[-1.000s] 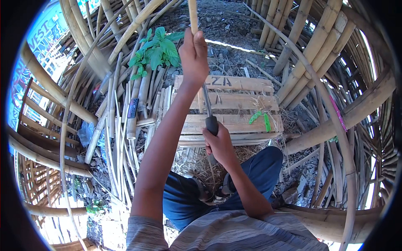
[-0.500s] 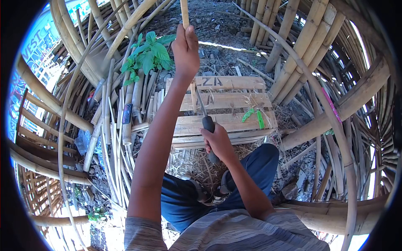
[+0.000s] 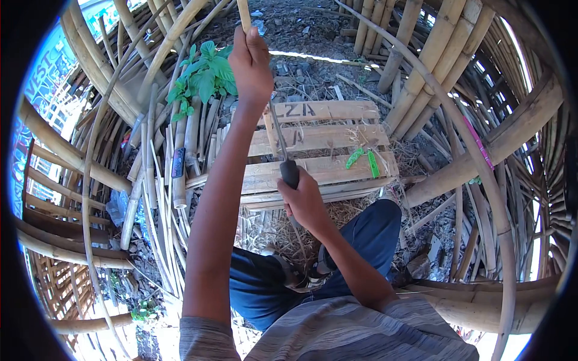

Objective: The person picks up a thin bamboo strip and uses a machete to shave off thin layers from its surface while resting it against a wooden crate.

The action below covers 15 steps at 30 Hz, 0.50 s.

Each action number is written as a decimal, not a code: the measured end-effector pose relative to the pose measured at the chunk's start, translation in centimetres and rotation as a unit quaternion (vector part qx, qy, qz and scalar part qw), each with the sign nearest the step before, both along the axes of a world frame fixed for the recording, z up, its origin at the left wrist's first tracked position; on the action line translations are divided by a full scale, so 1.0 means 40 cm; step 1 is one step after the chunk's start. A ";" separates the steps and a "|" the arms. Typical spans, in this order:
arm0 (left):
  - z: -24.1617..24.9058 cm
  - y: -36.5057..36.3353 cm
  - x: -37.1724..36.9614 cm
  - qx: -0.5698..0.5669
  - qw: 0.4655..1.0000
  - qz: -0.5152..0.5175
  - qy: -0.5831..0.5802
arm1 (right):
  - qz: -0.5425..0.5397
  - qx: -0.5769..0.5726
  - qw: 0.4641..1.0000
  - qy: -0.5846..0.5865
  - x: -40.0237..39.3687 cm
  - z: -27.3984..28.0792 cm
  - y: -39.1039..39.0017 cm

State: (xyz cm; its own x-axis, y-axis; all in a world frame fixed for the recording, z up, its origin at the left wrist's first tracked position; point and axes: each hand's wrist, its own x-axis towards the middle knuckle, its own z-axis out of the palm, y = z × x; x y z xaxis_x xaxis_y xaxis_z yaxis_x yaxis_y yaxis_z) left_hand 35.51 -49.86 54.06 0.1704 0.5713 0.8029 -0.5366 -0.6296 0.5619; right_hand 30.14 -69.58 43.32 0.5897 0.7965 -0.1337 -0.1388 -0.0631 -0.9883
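Observation:
My left hand [image 3: 251, 69], stretched out ahead, is closed round a bamboo strip [image 3: 244, 14]. The strip's upper part rises past my fist, and its lower part shows below my wrist, over the crate. My right hand [image 3: 306, 203] grips the dark handle of a knife [image 3: 289, 174]. Its long, narrow blade points away from me, alongside the strip's lower part, with the tip close to my left wrist. Beneath both is a slatted wooden crate [image 3: 337, 139] with dark letters on it. Two small bright green objects [image 3: 373, 165] lie on its right side.
Split bamboo lengths [image 3: 158, 240] are piled on the left beside a leafy plant [image 3: 208, 73]. Thick bamboo poles [image 3: 442, 54] stand at the right, and a curved pole [image 3: 501, 222] bends past my right side. Straw and shavings [image 3: 289, 234] cover the ground before my feet.
Both hands have shifted a little left in view, with the strip and the knife. The right hand and handle have turned slightly; both grips are kept.

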 end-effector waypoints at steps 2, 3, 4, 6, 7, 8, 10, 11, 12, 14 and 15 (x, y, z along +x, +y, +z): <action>0.006 0.007 -0.003 0.000 1.000 0.000 0.001 | 0.007 -0.029 0.999 0.029 -0.003 -0.008 -0.007; 0.003 0.007 -0.006 -0.002 1.000 0.000 0.005 | 0.007 -0.031 0.999 0.031 -0.002 -0.006 -0.010; 0.002 0.007 -0.009 -0.003 1.000 0.000 0.008 | 0.008 -0.023 0.999 0.029 0.006 0.004 -0.009; 0.002 0.004 -0.007 0.005 1.000 0.010 0.008 | 0.011 -0.014 0.999 0.027 0.013 0.036 -0.005; 0.001 0.003 -0.007 0.011 1.000 0.019 0.007 | 0.004 0.020 1.000 0.022 0.012 0.058 -0.007; -0.001 0.004 -0.007 0.010 1.000 0.019 0.008 | -0.004 0.053 0.998 0.018 0.011 0.069 -0.009; -0.003 0.005 -0.007 0.019 1.000 0.022 0.005 | 0.001 0.046 0.999 0.025 -0.002 0.051 0.000; -0.003 0.005 -0.013 0.018 1.000 0.022 0.005 | 0.006 0.040 0.999 0.031 -0.008 0.038 0.003; 0.000 0.008 -0.023 0.007 0.999 0.032 0.012 | 0.006 0.041 0.999 0.029 -0.010 0.023 0.003; 0.007 0.012 -0.029 -0.002 0.999 0.042 0.019 | 0.017 -0.016 1.000 -0.005 -0.017 -0.007 0.006; 0.007 0.015 -0.031 -0.008 0.999 0.033 0.010 | 0.018 -0.025 0.999 0.042 -0.007 -0.013 0.009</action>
State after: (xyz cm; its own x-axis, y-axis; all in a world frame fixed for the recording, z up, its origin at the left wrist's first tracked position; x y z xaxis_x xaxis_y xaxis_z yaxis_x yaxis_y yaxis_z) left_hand 34.26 -49.27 54.36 0.1476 0.5950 0.7900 -0.4823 -0.6541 0.5827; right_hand 29.85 -69.23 42.81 0.5454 0.8084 -0.2212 -0.2168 -0.1188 -0.9690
